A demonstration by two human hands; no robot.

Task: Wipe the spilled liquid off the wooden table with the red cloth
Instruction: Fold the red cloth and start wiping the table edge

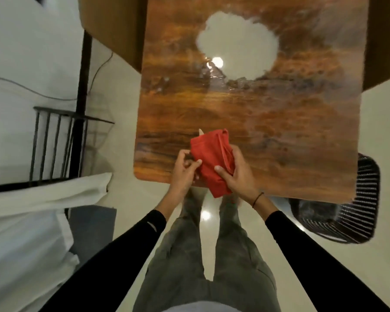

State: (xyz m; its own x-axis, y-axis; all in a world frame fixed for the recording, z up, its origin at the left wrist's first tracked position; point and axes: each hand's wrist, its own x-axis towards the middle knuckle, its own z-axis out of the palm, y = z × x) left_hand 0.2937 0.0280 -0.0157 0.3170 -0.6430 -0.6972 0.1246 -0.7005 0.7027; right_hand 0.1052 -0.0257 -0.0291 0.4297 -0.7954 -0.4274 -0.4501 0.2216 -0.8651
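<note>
Right now I've got the red cloth [212, 158] up off the table [302, 131], bunched between both hands over the near edge. Right hand [236, 174] is wrapped around its right side with the thumb pressed across the front, left hand [185, 170] is pinching the left edge with curled fingers. The spilled liquid [236, 45] is a big pale puddle way out on the far half of the table, well apart from the cloth, with some smaller wet streaks on its near left side. My take: finish folding this into a flat pad before reaching, so there's a broad face to press down. Then I'd start at the far rim of the puddle and pull toward me, not push it outward, otherwise it'll probably just run off the far edge
</note>
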